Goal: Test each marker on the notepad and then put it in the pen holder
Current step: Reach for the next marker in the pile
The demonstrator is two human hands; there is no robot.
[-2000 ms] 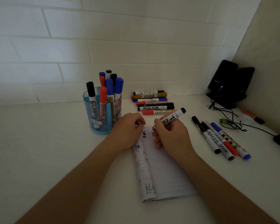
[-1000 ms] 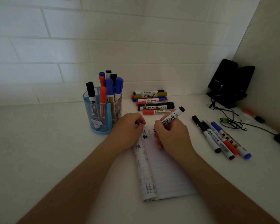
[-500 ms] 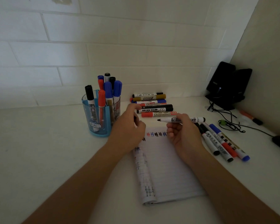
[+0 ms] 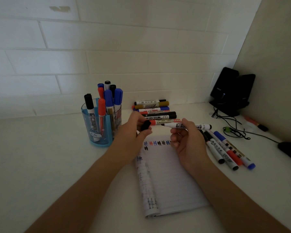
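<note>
At the far left of my counter [image 4: 40,157] stands the blue see-through pen holder [image 4: 101,143]. It is already stocked with upright markers [image 4: 108,100], their black, red and blue caps up.

Just right of it my left hand [image 4: 131,133] hovers over the notepad's top corner, fingers and thumb curled round a black cap [image 4: 145,125]. Beneath my hands lies the lined notepad [image 4: 168,179], its used pages rolled back along the left edge. A row of small hash marks in black, red and blue runs across the top of the page, with one more black mark below it.

Behind my hands a stack of markers [image 4: 155,109] lies against the tiled wall, their long axes running left to right.

My right hand [image 4: 187,145] pinches the uncapped whiteboard marker [image 4: 190,126] near its front, between thumb and fingertips. It is held above the notepad's top edge and lies nearly level. Its black tip points left toward the cap, close to it but apart, and its black tail end points right.

Further right four more markers [image 4: 225,152] lie side by side on the counter, slanting from far-left to near-right. Beyond them are tangled black cables [image 4: 233,130] and a pair of black speakers [image 4: 230,91] in the corner. An orange marker [image 4: 254,122] lies by the side wall, and a dark computer mouse [image 4: 289,150] sits at the right edge.
</note>
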